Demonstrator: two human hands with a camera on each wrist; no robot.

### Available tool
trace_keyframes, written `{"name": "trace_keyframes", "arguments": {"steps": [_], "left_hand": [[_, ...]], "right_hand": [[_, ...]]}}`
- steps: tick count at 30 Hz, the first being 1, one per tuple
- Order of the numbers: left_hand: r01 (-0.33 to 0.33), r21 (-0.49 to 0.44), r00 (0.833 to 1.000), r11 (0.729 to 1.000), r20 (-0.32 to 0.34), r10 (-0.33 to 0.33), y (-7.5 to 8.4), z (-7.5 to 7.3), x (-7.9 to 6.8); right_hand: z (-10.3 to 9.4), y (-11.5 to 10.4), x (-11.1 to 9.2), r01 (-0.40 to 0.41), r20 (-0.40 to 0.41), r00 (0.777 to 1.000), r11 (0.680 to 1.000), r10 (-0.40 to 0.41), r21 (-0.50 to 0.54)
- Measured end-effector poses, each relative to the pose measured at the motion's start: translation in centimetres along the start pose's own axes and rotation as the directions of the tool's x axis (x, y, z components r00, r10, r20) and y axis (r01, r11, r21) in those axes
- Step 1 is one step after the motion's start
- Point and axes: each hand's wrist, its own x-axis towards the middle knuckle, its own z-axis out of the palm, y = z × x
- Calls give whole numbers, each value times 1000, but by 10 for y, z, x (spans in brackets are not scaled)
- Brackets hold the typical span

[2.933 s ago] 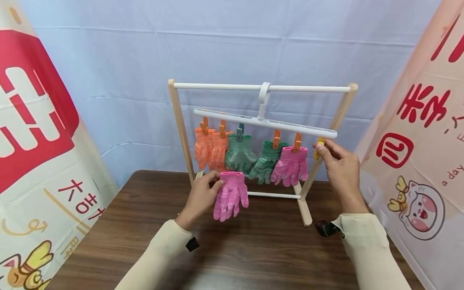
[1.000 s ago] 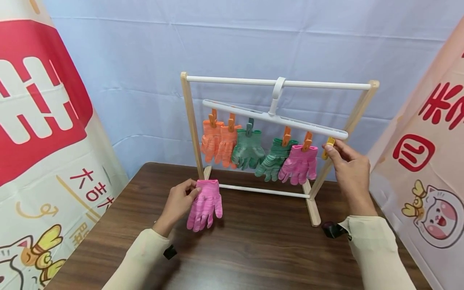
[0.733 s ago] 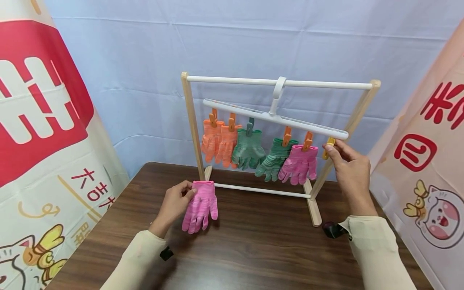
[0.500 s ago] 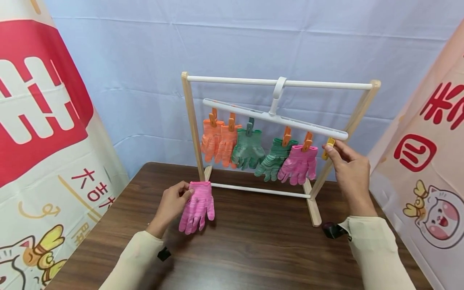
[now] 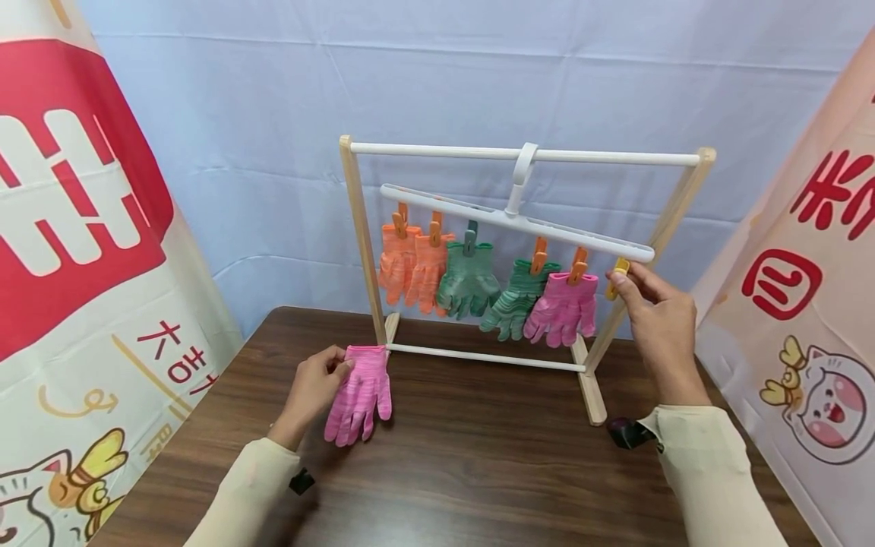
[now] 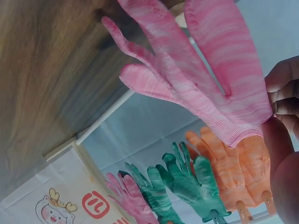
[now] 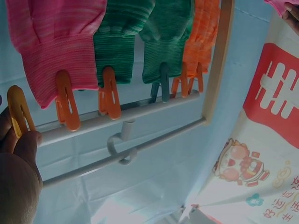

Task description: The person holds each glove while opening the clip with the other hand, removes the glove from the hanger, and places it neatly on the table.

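The left hand [image 5: 311, 391] pinches a pink glove [image 5: 362, 395] at the cuff, so its fingers dangle freely in front of that hand; the right hand [image 5: 663, 319] grips a yellow clip [image 5: 617, 279] between thumb and fingers, at the nearer end of the white hanger [image 5: 581, 235]; whether the clip is squeezed apart I cannot tell, though it bears no glove. The hanger slopes down toward the right hand, perhaps because that hand draws on it; between the hands, orange gloves [image 5: 431, 277], green gloves [image 5: 470, 281] and a second pink one [image 5: 562, 310] hang cuff-up from clips, presumably to keep them separate; the held glove is well apart from the right hand's clip.
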Motion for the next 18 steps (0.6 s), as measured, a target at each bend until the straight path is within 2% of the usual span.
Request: {"name": "trace_keyframes", "arguments": {"steps": [18], "left_hand": [[73, 79, 997, 994, -8, -73, -26, -7, 10]], "right_hand": [[1, 3, 0, -1, 5, 1000, 1000, 1, -23]]}}
